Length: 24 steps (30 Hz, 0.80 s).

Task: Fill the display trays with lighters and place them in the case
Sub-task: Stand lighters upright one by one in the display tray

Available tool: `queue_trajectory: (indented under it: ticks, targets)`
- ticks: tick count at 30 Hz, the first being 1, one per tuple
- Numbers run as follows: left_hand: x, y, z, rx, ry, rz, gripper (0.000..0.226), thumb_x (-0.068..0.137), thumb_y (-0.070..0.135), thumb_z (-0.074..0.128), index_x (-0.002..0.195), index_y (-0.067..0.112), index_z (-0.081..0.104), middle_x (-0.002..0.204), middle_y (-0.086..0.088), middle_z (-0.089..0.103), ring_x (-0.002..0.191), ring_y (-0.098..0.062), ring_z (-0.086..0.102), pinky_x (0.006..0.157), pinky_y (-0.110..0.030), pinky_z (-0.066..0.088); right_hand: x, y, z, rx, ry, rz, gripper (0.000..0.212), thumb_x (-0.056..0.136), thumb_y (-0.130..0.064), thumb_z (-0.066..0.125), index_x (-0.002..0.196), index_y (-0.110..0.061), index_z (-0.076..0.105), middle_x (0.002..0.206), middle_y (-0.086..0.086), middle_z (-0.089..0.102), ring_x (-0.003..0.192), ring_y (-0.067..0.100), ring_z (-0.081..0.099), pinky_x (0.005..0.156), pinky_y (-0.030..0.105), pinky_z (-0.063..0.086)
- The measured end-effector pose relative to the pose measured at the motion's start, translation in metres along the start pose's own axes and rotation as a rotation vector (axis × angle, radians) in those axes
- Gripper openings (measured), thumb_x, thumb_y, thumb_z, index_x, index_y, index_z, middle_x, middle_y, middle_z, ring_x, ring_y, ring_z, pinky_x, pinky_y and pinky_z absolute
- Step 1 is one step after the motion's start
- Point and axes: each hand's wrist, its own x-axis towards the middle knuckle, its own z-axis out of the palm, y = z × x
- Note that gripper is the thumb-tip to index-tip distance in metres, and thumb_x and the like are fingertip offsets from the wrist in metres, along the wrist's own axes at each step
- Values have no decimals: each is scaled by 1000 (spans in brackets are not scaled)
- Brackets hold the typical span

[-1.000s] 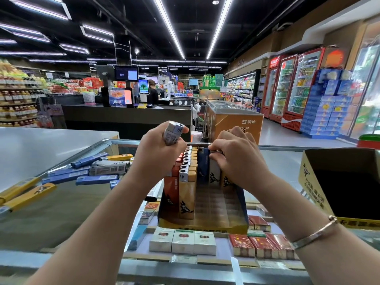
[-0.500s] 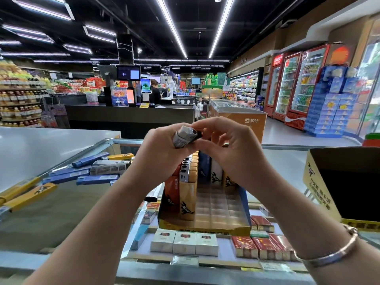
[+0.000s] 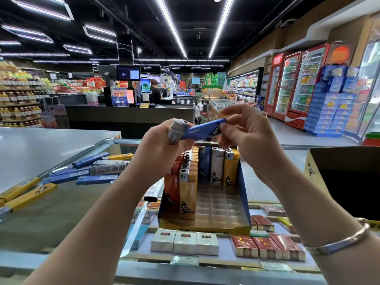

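Single head view, forward-down, close over glass counter (image 3: 61, 212).

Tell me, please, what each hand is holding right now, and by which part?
The left hand grips a grey-white lighter round its body; the right hand pinches the blue lighter by its far end.

A supermarket is shown — stocked shelves (image 3: 19, 97) at 10 o'clock, drink fridges (image 3: 296, 83) at 2 o'clock, a checkout counter (image 3: 129, 114) at 12 o'clock, and cigarette packs (image 3: 185, 242) displayed under a glass case (image 3: 51, 206) at 6 o'clock.
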Motion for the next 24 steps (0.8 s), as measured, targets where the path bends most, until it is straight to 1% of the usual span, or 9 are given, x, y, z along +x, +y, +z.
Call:
queue_trajectory:
  ticks: [2,4,8,11,13,16,18,22,24]
  targets:
    - [0,2,0,-86,-7,-24,25,80,11,69,89,32,59,71,6,58,59,-6,50,55,-20,43,1,4,-1,-158,-40,-27,31,84,3,59,94,-26,57,84,6,58,66,11,56,60,28,53]
    - [-1,4,0,-132,-16,-45,26,79,13,70,95,27,56,72,3,56,59,-6,48,53,-18,42,0,6,1,-410,-63,-101,25,80,-6,68,90,-28,59,83,-2,58,69,5,50,63,20,46]
    - [-2,10,1,-221,-13,-54,20,75,29,64,94,28,57,71,2,64,65,-8,59,59,-13,46,-2,4,2,-669,-84,-192,26,74,-13,74,97,-23,67,76,-20,49,82,10,45,71,10,33]
    - [-2,10,1,-260,11,-74,18,78,33,57,96,29,57,82,-2,69,80,-9,66,69,-13,50,-1,6,0,-690,-170,-149,25,78,-9,69,100,-20,65,77,-9,59,73,7,53,67,18,41]
    - [-2,5,1,-242,2,-157,12,84,31,56,96,30,58,86,3,71,87,-6,66,75,-17,52,2,8,-4,-632,-147,-93,25,81,-8,67,98,-21,54,80,-7,60,67,2,54,62,13,43]
    - [-1,-1,1,-218,-74,-308,14,92,16,54,94,28,61,88,10,72,85,-7,67,66,-20,54,2,8,-6,-349,-113,-19,45,82,-3,66,101,-33,38,82,6,60,61,17,59,53,22,51]
    - [0,-1,2,-231,-101,-353,15,92,13,53,93,26,61,87,12,72,81,-7,67,58,-16,52,0,9,-5,-311,-137,-44,55,81,-1,65,99,-42,34,80,10,59,59,22,57,50,25,52]
    - [0,1,2,-256,-107,-381,15,91,9,53,91,22,62,83,11,72,76,-7,68,55,-14,51,0,17,3,-421,-108,-101,32,81,-6,67,93,-32,54,84,1,58,62,21,58,55,28,53]
    - [0,1,2,-254,-110,-387,16,90,7,53,91,21,62,82,9,72,75,-9,68,55,-16,51,-2,20,7,-515,-67,-134,22,80,-7,69,94,-23,64,84,-1,61,64,9,57,61,19,51]
